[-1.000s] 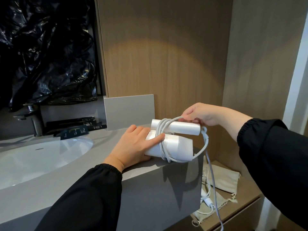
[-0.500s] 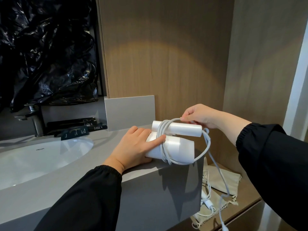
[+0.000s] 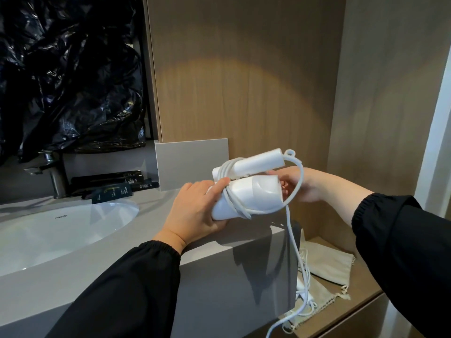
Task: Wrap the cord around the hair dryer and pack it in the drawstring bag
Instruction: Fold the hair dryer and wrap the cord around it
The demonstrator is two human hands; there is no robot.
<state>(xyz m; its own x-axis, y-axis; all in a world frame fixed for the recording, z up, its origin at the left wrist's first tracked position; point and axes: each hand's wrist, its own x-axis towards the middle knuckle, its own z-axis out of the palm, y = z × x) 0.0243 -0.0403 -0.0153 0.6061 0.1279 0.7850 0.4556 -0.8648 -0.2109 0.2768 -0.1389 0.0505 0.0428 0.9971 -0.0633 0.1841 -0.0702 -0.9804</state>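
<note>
The white folded hair dryer [image 3: 253,195] is tilted up above the right end of the grey counter [image 3: 156,213]. My left hand [image 3: 195,211] grips its left end, thumb over the wound cord. The white cord [image 3: 291,237] loops a few times around the body, then hangs down to the lower shelf. My right hand [image 3: 296,185] is behind the dryer's wide right end, fingers partly hidden, holding the cord loop there. Two beige drawstring bags [image 3: 329,264] lie on the wooden shelf below, with loose cord piled on the nearer one.
A white sink basin [image 3: 61,230] and dark faucet [image 3: 52,173] sit at left, with black packets [image 3: 112,191] behind the basin. Crumpled black plastic [image 3: 70,74] covers the upper left. Wood panels close the back and right; the low wooden shelf [image 3: 356,301] lies below right.
The dryer has lifted off the counter and tilted, handle end up. My right hand moved from the top of the handle down behind the wide end, carrying the cord around.
</note>
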